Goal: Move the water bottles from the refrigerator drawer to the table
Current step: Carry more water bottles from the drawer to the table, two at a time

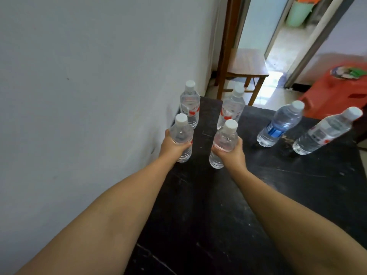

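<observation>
The left hand (172, 146) held a water bottle (181, 135) with its fingers curled round the middle. The right hand (231, 151) held a second bottle (224, 142) the same way, fingers wrapped round its label. Both bottles stood up straight with white caps on top, low over the black table (278, 185) near the wall (89, 86). I could not tell if their bottoms touched the table.

Four more bottles stood on the table. One far-left bottle (189, 104) was close to the wall, just behind the left hand's bottle. A far-middle bottle (231, 108) stood just behind the right hand's bottle. A blue-label bottle (280, 124) and a far-right bottle (325, 131) stood well off to the right, next to each other.

Past the table were a wooden stool (246, 64) and a red plastic stool (333, 90)
</observation>
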The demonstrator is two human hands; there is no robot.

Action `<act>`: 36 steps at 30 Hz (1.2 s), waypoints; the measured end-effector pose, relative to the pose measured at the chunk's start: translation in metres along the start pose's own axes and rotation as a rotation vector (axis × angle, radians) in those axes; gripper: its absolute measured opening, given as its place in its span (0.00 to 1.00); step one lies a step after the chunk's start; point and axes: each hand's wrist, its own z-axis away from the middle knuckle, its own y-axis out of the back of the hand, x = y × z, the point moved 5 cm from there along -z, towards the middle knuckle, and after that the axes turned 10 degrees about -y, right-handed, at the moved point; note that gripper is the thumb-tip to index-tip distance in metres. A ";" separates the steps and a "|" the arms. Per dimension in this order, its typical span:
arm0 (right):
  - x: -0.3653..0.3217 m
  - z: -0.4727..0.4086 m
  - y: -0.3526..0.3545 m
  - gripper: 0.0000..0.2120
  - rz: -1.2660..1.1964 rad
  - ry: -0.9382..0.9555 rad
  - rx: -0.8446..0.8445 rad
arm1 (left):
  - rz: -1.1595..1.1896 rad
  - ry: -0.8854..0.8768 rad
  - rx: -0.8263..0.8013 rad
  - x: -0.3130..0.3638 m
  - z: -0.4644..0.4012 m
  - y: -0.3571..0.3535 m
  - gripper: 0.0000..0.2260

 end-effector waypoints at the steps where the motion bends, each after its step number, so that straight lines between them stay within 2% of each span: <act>1: 0.002 -0.001 -0.001 0.37 0.000 -0.001 0.004 | 0.005 -0.005 0.003 -0.002 -0.002 -0.001 0.35; 13: 0.004 -0.013 -0.004 0.39 0.111 0.055 -0.001 | -0.018 -0.061 -0.035 -0.011 -0.005 -0.002 0.34; 18: 0.020 -0.011 0.000 0.45 0.153 -0.039 -0.097 | -0.086 0.032 -0.057 -0.009 -0.006 -0.003 0.37; 23: 0.042 0.000 0.015 0.45 0.335 -0.124 -0.109 | -0.213 0.173 -0.070 -0.026 0.020 0.000 0.42; 29: 0.052 0.017 0.030 0.36 0.528 -0.154 -0.203 | -0.457 0.292 -0.271 -0.043 0.073 -0.009 0.36; 33: 0.066 0.036 0.025 0.24 0.699 -0.130 -0.354 | -0.584 0.204 -0.344 -0.043 0.112 -0.020 0.29; 36: 0.078 0.055 0.014 0.18 0.818 -0.104 -0.476 | -0.643 0.175 -0.389 -0.053 0.148 -0.025 0.24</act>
